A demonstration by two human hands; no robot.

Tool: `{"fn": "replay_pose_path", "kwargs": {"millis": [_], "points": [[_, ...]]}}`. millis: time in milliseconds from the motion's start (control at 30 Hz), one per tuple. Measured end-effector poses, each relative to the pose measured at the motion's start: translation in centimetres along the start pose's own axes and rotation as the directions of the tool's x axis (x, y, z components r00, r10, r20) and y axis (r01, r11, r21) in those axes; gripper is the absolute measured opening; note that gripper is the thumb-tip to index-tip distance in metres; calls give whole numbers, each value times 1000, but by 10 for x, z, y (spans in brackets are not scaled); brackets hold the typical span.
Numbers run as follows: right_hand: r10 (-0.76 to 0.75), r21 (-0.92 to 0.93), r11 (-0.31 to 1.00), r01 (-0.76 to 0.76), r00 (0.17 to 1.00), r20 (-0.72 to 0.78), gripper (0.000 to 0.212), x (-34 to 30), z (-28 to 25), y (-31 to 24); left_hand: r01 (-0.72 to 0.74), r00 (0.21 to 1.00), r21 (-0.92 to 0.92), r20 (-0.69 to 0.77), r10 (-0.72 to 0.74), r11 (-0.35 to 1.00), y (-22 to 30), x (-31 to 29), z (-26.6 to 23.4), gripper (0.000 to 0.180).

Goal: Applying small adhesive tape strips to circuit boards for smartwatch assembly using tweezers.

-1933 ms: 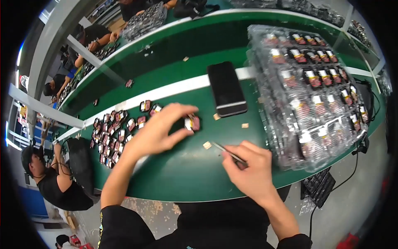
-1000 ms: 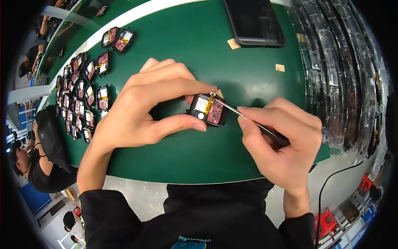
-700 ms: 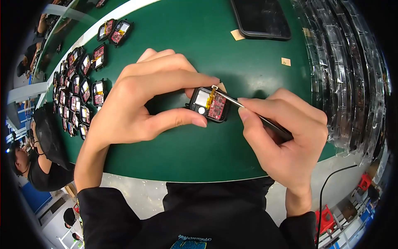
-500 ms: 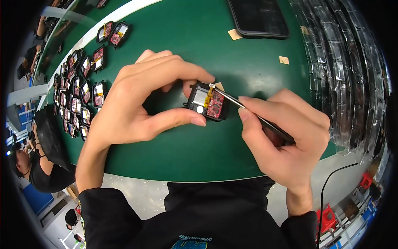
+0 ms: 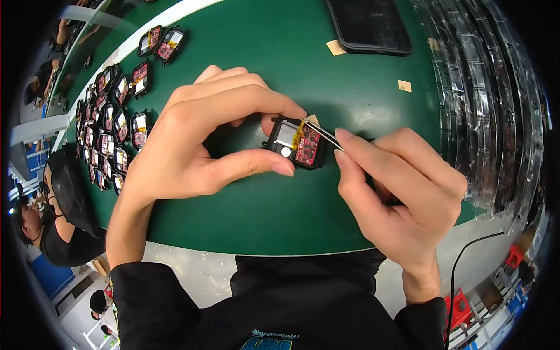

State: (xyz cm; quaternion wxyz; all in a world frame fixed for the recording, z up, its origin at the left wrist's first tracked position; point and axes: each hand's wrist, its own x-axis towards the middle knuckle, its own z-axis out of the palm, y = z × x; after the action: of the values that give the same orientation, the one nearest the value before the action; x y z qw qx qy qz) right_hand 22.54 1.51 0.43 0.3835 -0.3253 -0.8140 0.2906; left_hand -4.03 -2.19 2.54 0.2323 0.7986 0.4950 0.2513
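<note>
Between the thumb and fingers of my left hand is a small black device housing, its inner side facing up. Inside it lie a silver battery, a red circuit board, a strip of yellow tape and a round white dot. My right hand pinches metal tweezers. Their tips meet the far edge of the housing, beside my left index fingertip, at the end of the yellow strip. What the tips grip there is too small to make out.
Several similar open housings cluster at the left of the green table. A black phone lies at the far side, near small tan paper pieces. Stacked clear plastic trays line the right. A person sits at left.
The tweezer tips have shifted slightly along the housing's far edge, and both prongs now show. The small white piece at the tips no longer shows clearly. My left hand keeps its hold.
</note>
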Motion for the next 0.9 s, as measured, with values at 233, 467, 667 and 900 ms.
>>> {"fn": "replay_pose_path", "kwargs": {"millis": [233, 467, 667, 900], "points": [[117, 103, 986, -129, 986, 118, 26, 4, -10, -4, -14, 997, -104, 69, 22, 994, -10, 0, -9, 66], [146, 133, 977, -166, 979, 142, 25, 5, -12, -4, -33, 993, -93, 109, 43, 995, -10, 2, -11, 66], [139, 127, 979, -159, 979, 151, 25, 5, -11, -4, -38, 993, -82, 106, 46, 996, -6, 2, -10, 62], [124, 112, 984, -140, 983, 135, 24, 3, -10, -5, -95, 989, -64, 106, 102, 993, -6, 3, -10, 53]]}}
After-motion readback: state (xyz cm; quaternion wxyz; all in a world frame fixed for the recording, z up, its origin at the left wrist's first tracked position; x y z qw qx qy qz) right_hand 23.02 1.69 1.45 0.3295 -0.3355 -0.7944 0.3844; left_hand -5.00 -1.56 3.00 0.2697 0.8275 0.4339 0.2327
